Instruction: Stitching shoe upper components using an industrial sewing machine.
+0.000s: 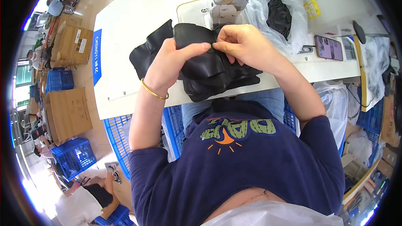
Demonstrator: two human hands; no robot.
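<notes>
Where bag (296, 6) open, black pieces (279, 16) inside

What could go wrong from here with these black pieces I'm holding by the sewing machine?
The black pile lies close to the table's front edge, so a nudge might send some pieces into your lap. Your left hand and right hand pinch the held black piece close to the sewing machine; fingers could knock it. The loose clear plastic bag beside the machine might snag.
</notes>
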